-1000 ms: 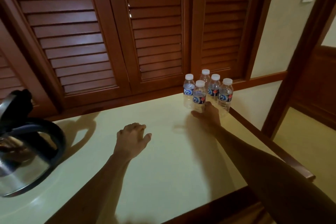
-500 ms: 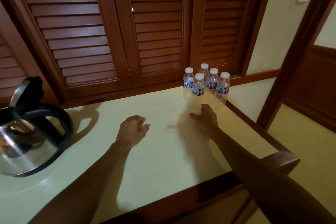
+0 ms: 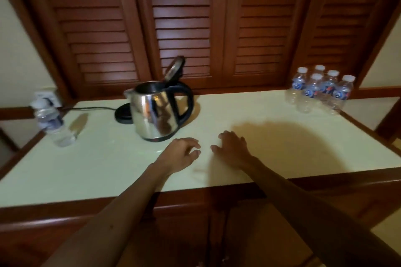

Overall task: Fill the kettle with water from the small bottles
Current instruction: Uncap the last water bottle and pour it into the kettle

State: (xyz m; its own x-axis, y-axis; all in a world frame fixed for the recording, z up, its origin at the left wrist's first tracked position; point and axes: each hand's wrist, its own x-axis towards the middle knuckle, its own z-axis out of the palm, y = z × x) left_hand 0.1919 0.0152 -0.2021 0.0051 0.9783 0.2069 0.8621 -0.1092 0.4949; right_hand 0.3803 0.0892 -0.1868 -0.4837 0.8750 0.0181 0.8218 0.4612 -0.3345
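Note:
A steel kettle (image 3: pixel 155 112) with a black handle stands on the cream counter, its lid tipped up and open. Several small capped water bottles (image 3: pixel 319 90) are grouped at the counter's far right corner. One more small bottle (image 3: pixel 52 121) stands alone at the left edge. My left hand (image 3: pixel 180 154) rests on the counter just in front of the kettle, fingers loosely curled, holding nothing. My right hand (image 3: pixel 233 147) lies beside it, palm down, fingers apart and empty, far from the bottle group.
The kettle's black base (image 3: pixel 123 114) and its cord (image 3: pixel 93 108) lie behind the kettle, running to a wall socket (image 3: pixel 48 95). Louvred wooden doors (image 3: pixel 195 24) back the counter (image 3: pixel 282 141), which has a wooden rim.
The view has swung left, bringing the whole kettle and the lone left bottle into sight. My right hand has drawn back from the bottle group to the counter's middle, beside my left hand.

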